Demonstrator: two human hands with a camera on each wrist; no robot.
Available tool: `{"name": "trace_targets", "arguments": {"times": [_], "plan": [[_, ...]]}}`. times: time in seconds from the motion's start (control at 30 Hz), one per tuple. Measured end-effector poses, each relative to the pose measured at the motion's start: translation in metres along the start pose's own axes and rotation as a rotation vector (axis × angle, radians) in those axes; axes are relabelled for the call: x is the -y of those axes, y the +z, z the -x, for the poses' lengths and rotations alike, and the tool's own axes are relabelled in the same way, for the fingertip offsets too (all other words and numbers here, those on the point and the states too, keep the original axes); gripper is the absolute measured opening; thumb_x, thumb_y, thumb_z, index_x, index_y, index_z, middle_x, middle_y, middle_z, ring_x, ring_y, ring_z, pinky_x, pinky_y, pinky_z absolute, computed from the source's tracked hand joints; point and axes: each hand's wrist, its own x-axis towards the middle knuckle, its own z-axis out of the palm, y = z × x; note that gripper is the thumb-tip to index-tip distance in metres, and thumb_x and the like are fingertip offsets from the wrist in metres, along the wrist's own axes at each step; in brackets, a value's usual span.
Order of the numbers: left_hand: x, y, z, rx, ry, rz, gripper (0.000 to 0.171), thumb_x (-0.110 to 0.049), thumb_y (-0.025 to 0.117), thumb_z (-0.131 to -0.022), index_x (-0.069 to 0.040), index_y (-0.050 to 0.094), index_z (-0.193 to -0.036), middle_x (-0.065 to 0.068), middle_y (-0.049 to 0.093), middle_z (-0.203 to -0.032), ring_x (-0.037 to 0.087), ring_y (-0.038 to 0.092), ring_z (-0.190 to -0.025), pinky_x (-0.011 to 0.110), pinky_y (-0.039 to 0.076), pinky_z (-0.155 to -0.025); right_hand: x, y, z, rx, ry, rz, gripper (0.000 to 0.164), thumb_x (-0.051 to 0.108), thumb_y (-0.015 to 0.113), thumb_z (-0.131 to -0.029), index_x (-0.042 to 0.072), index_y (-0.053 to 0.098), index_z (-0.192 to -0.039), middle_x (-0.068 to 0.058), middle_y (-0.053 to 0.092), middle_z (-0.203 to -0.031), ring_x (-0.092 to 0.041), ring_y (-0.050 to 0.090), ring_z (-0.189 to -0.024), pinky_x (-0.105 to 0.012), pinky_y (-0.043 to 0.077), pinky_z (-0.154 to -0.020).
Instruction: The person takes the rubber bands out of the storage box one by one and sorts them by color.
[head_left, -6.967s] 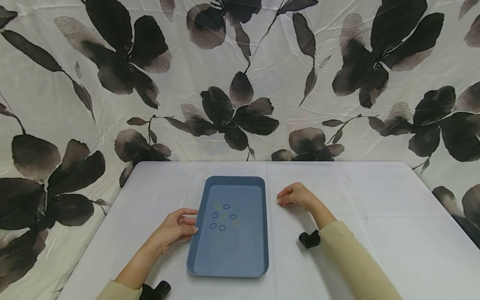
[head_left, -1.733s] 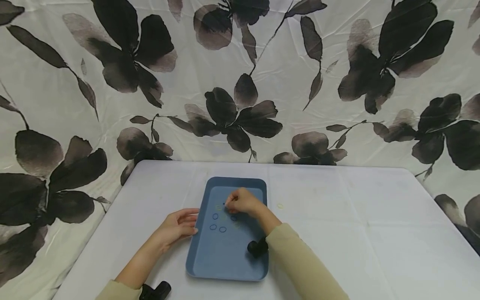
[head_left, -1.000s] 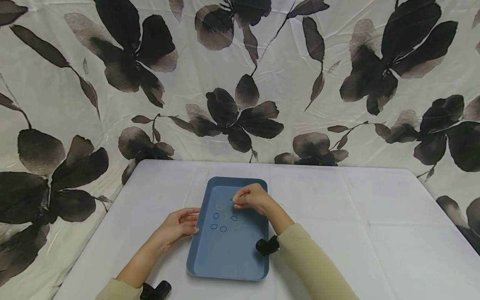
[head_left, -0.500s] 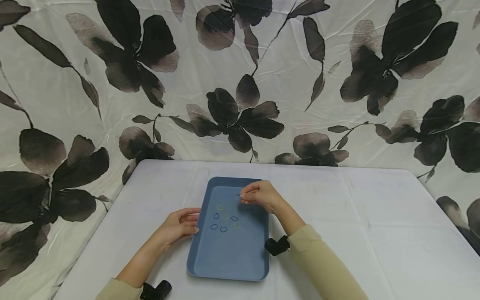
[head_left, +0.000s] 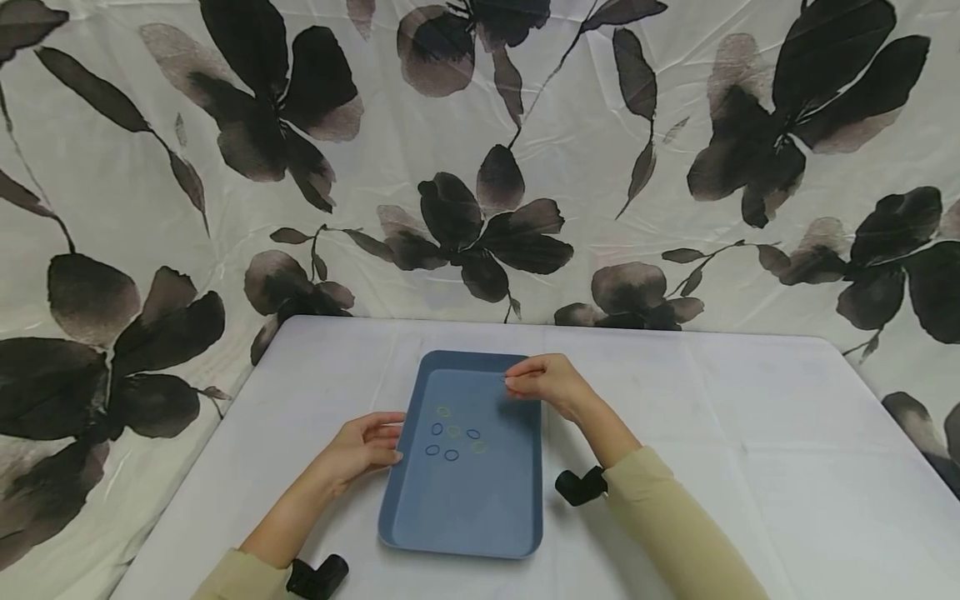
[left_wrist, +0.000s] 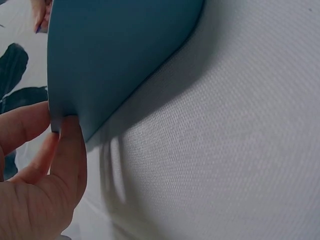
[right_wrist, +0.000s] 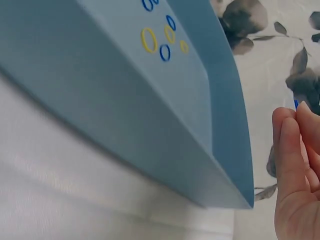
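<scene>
A blue rectangular tray lies on the table with several small blue and yellow rubber bands spread in its far half, such as a blue band and a yellow band. My right hand is raised over the tray's far right corner, thumb and fingertips pinching a small blue rubber band; most of the band is hidden by the fingers. At the tray's left side, my left hand touches the rim and outer wall with extended fingertips and thumb.
A white cloth covers the table, which extends on both sides of the tray. Behind it hangs a white curtain with dark flowers. Each wrist carries a black camera mount, such as the right mount.
My right hand has gone from the table right of the tray into the tray, taken a blue rubber band, and carried it toward the far right rim. My left hand stays at the left rim.
</scene>
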Motion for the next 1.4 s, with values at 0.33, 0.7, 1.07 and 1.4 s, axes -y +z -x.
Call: {"name": "trace_targets", "arguments": {"times": [0.33, 0.7, 1.07, 1.4], "plan": [[-0.002, 0.001, 0.0, 0.012, -0.005, 0.01, 0.064, 0.015, 0.062, -0.074, 0.013, 0.038, -0.133, 0.029, 0.051, -0.119, 0.019, 0.059, -0.095, 0.024, 0.053, -0.073, -0.003, -0.021, 0.009, 0.003, 0.001, 0.016, 0.03, -0.006, 0.06, -0.086, -0.021, 0.054, -0.111, -0.026, 0.065, -0.099, -0.015, 0.066, -0.077, -0.037, 0.052, -0.082], [-0.001, 0.0, 0.002, 0.021, -0.007, 0.013, 0.065, 0.013, 0.063, -0.075, 0.012, 0.035, -0.135, 0.031, 0.047, -0.124, 0.022, 0.057, -0.1, 0.024, 0.052, -0.076, -0.007, -0.036, 0.018, 0.006, 0.01, 0.029, 0.028, -0.008, 0.058, -0.086, -0.022, 0.054, -0.111, -0.026, 0.065, -0.099, -0.015, 0.066, -0.079, -0.04, 0.051, -0.084], [-0.001, 0.001, -0.002, 0.016, -0.008, 0.028, 0.064, 0.014, 0.062, -0.076, 0.012, 0.036, -0.134, 0.028, 0.05, -0.121, 0.02, 0.058, -0.097, 0.024, 0.052, -0.074, -0.009, -0.052, 0.031, 0.001, 0.021, 0.091, 0.026, -0.008, 0.059, -0.085, -0.019, 0.057, -0.108, -0.017, 0.068, -0.094, -0.014, 0.066, -0.079, -0.037, 0.053, -0.08], [-0.001, 0.001, 0.0, 0.009, -0.015, 0.009, 0.064, 0.013, 0.062, -0.076, 0.011, 0.037, -0.134, 0.029, 0.049, -0.123, 0.024, 0.057, -0.102, 0.025, 0.052, -0.076, -0.018, -0.061, 0.043, 0.029, 0.024, 0.119, 0.029, -0.005, 0.063, -0.083, -0.021, 0.056, -0.107, -0.021, 0.068, -0.094, -0.016, 0.066, -0.08, -0.038, 0.053, -0.079]]}}
